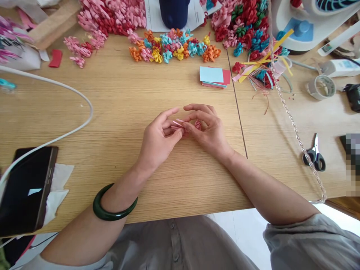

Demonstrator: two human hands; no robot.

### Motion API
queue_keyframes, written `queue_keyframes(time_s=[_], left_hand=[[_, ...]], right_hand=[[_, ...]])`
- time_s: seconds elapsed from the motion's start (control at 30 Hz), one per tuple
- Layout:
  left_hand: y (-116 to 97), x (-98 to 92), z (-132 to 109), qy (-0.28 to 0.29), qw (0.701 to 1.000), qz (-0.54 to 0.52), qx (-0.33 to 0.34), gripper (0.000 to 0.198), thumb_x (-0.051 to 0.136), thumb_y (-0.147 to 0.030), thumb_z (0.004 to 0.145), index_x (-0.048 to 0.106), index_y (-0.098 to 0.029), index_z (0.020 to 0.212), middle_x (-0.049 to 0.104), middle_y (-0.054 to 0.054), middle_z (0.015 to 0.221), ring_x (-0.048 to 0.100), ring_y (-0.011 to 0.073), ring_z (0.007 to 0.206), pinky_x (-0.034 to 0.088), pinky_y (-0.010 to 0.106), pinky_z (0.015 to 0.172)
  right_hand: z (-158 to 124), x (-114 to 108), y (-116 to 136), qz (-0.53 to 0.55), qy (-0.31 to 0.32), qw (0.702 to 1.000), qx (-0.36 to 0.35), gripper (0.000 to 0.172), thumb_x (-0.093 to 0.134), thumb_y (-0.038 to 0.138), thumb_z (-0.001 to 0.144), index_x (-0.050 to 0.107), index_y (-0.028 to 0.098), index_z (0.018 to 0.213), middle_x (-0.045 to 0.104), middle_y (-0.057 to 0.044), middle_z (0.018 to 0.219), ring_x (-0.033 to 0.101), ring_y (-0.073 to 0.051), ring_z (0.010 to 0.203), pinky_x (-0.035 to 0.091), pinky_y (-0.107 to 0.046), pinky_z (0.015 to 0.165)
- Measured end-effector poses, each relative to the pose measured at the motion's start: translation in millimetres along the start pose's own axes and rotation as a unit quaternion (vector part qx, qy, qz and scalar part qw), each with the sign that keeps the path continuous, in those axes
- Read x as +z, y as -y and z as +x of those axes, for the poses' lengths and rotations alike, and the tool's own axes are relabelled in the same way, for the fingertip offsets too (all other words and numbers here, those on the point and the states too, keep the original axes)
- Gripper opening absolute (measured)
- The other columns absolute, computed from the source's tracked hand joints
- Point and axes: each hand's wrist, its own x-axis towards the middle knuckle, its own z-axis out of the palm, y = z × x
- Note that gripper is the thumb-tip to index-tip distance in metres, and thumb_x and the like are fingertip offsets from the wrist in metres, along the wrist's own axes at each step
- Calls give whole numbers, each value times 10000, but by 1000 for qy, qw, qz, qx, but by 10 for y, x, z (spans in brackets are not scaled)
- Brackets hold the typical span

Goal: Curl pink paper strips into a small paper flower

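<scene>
Both hands meet over the middle of the wooden table. My left hand, with a dark green bangle on its wrist, pinches the straight ends of a pink paper strip piece. My right hand has its fingers closed on the same piece, where the pink strips curl. Part of the piece is hidden under my fingers.
Piles of curled paper flowers lie at the back: pink and red, mixed colours, and red-green-blue. A stack of paper squares, loose strips, tape roll, scissors, a phone, a white cable and a chain surround the hands.
</scene>
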Motion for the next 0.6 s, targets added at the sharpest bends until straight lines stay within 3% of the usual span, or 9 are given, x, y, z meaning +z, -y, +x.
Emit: queue_keyframes(time_s=[0.1, 0.17, 0.23, 0.4, 0.6], left_hand=[[-11, -56, 11, 12, 998, 51, 24, 401, 716, -181, 852, 718, -200, 1253, 764, 64, 1159, 737, 201, 1035, 629, 346, 950], [-61, -110, 20, -28, 988, 124, 90, 291, 701, -196, 878, 773, -244, 1156, 724, 48, 1266, 672, 219, 1208, 583, 342, 1043], [-122, -158, 29, -71, 972, 175, 139, 213, 690, -243, 919, 802, -278, 1096, 724, 29, 1253, 640, 218, 1252, 551, 320, 1069], [-162, -182, 39, -47, 978, 183, 88, 179, 693, -384, 950, 827, -266, 962, 799, 16, 966, 710, 190, 863, 565, 293, 761], [-87, -144, 35, -48, 971, 217, 83, 117, 740, -311, 890, 822, -266, 819, 796, -22, 809, 683, 170, 707, 530, 291, 686]], right_hand=[[18, -24, -13, -8, 20, 1000, 1, 111, 769, 336, 915, 749, 254, 843, 759, -44, 1258, 612, -251, 1226, 473, -484, 1095], [32, -38, -30, -19, 30, 999, -3, 125, 751, 338, 926, 739, 252, 837, 759, -45, 1258, 610, -254, 1226, 469, -488, 1099], [44, -44, -50, -34, 38, 999, -10, 115, 744, 310, 923, 728, 246, 829, 761, -51, 1249, 612, -258, 1214, 469, -490, 1096], [49, -35, -84, -54, 59, 996, -26, 114, 723, 263, 903, 700, 239, 794, 770, -64, 1211, 605, -276, 1196, 478, -495, 1072], [40, -41, -41, -39, 69, 997, -23, 72, 689, 255, 906, 700, 238, 836, 778, -67, 1167, 620, -266, 1142, 491, -477, 1034]])
